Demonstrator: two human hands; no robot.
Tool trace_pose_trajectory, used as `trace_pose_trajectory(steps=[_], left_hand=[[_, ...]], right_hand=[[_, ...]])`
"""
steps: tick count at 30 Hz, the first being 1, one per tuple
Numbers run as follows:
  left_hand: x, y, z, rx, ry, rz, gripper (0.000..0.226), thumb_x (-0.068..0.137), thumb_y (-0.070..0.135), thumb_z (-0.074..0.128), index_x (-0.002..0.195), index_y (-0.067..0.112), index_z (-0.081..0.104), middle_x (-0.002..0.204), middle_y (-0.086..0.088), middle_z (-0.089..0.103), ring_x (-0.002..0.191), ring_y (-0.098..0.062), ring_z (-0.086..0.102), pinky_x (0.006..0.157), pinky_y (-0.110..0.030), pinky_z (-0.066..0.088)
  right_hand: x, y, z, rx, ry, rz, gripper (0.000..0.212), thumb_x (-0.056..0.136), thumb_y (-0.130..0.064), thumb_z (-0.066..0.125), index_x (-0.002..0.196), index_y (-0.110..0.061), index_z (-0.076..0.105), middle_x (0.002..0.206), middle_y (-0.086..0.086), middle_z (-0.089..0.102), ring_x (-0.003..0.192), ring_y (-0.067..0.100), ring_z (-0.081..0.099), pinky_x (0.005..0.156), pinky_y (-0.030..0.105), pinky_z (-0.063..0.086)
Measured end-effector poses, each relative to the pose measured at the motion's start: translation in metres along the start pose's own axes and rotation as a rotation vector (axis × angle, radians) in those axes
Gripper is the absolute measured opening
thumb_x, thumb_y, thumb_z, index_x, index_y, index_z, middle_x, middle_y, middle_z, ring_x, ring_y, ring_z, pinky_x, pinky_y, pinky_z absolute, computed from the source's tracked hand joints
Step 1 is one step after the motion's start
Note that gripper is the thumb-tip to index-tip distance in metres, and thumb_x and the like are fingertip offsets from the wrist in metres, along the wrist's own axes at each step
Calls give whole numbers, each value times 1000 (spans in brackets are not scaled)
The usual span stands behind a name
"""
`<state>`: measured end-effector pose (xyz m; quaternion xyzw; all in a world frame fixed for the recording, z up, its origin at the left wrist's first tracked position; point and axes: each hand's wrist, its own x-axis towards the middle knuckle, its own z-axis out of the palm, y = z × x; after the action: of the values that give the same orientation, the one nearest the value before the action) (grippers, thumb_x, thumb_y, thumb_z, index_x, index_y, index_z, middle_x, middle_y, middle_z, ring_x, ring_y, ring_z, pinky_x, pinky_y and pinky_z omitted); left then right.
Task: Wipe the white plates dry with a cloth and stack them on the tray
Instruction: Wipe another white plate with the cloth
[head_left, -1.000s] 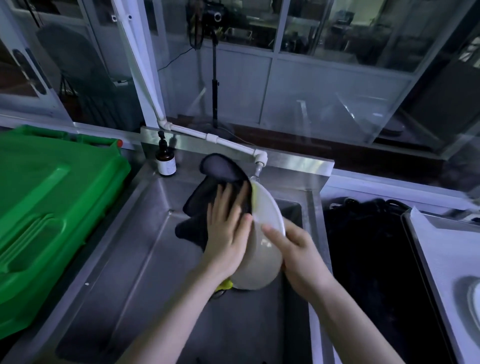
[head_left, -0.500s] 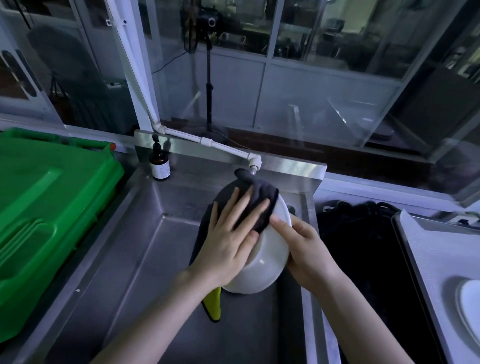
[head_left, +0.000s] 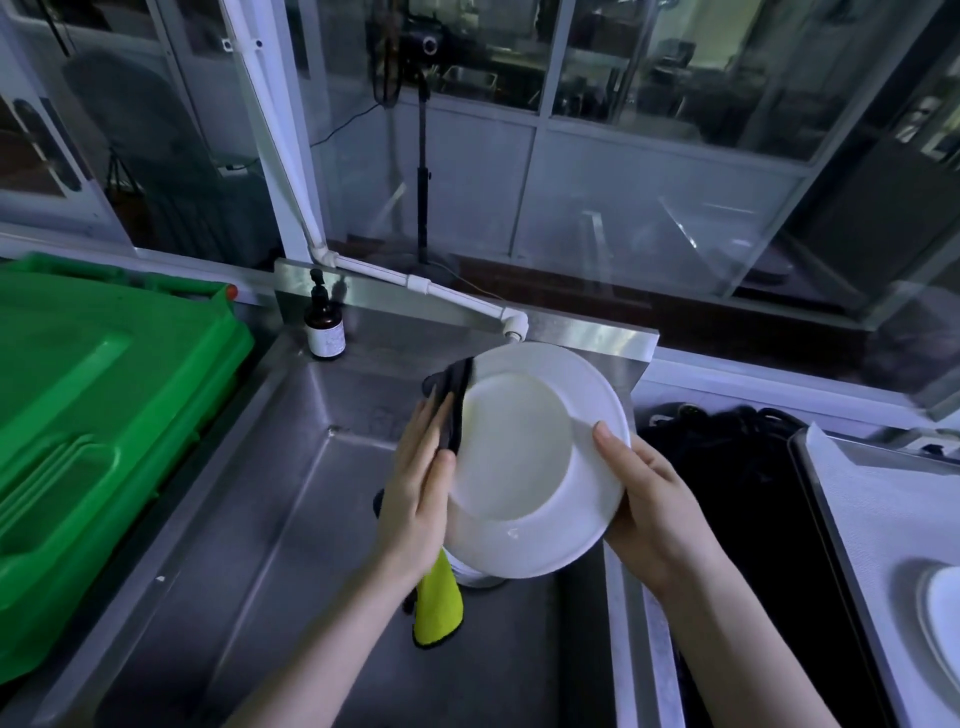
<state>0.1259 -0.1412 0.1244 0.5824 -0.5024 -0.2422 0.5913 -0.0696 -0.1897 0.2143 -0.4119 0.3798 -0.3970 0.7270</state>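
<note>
Steel sink (head_left: 249, 545) fills the middle of the head view. Over it we note one white plate (head_left: 524, 457), held clear of the basin and tilted with its face toward us. Left hand (head_left: 415, 499): fingers straight and together behind the plate's left rim, thumb on the front, pinching a cloth (head_left: 456, 400) folded over that rim. The cloth is dark at the rim, and a yellow-green end hangs below the hand. Right hand (head_left: 654, 509): thumb laid on the face of the right rim, fingers hidden behind, gripping the plate. Something white shows just under the plate's lower edge; we cannot tell what.

Green bin (head_left: 93, 426) sits left of the sink. Brown pump bottle (head_left: 324, 327) stands at the back left corner. White pipe (head_left: 415, 280) slants down to a spout just above the plate. Far right, a lined tray (head_left: 857, 519) carries a second plate (head_left: 943, 618), cut by the frame edge.
</note>
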Motion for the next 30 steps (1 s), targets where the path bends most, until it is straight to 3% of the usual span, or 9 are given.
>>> trace_pose_trajectory(steps=[3, 8, 12, 16, 19, 22, 25, 30], left_hand=[[-18, 6, 8, 61, 87, 110, 49, 101, 23, 31, 149, 28, 34, 160, 10, 29, 149, -14, 21, 121, -36, 18], [-41, 31, 34, 435, -2, 222, 54, 102, 31, 26, 155, 38, 20, 163, 9, 19, 151, -21, 13, 118, -58, 11], [-33, 35, 38, 521, 8, 241, 51, 104, 38, 19, 154, 34, 24, 163, 9, 18, 151, -17, 14, 119, -57, 14], [-20, 25, 28, 200, 116, -28, 50, 102, 27, 27, 150, 36, 19, 163, 15, 8, 151, -7, 8, 121, -49, 15], [-32, 27, 32, 229, 36, 138, 52, 104, 31, 25, 154, 35, 12, 165, 11, 5, 152, -14, 5, 122, -40, 10], [-37, 32, 38, 449, -70, 333, 53, 105, 33, 22, 157, 29, 13, 165, 0, 11, 152, -26, 9, 120, -50, 17], [-32, 41, 40, 577, -144, 378, 52, 103, 31, 28, 155, 24, 26, 165, 3, 15, 152, -24, 12, 119, -49, 17], [-2, 50, 35, 600, -289, 403, 52, 103, 30, 28, 154, 24, 28, 164, 6, 16, 151, -14, 13, 121, -41, 19]], right_hand=[[1, -1, -1, 49, 36, 13, 33, 90, -35, 60, 111, -15, 75, 119, 14, 71, 109, 29, 69, 89, 39, 58], [11, 7, 20, 233, 132, -8, 42, 95, -30, 55, 130, -9, 60, 128, 19, 66, 121, 35, 61, 106, 50, 45], [12, 7, 32, 276, 189, -9, 42, 92, -28, 57, 127, -5, 61, 124, 23, 66, 116, 35, 64, 101, 47, 50], [15, -12, 26, 263, 235, -73, 41, 96, -30, 55, 130, -9, 60, 124, 17, 68, 112, 29, 66, 92, 41, 55], [15, -18, 27, 249, 234, -69, 41, 95, -32, 55, 131, -11, 59, 125, 16, 68, 117, 31, 64, 94, 43, 55], [15, -9, 32, 270, 252, -42, 39, 98, -29, 54, 130, -8, 59, 123, 19, 68, 116, 35, 64, 88, 41, 58], [13, 2, 32, 320, 235, -26, 38, 99, -27, 52, 130, -5, 59, 124, 22, 67, 118, 35, 63, 103, 45, 49], [10, 13, 32, 320, 231, -28, 33, 100, -23, 52, 125, -6, 64, 123, 19, 68, 116, 29, 66, 101, 41, 50]])
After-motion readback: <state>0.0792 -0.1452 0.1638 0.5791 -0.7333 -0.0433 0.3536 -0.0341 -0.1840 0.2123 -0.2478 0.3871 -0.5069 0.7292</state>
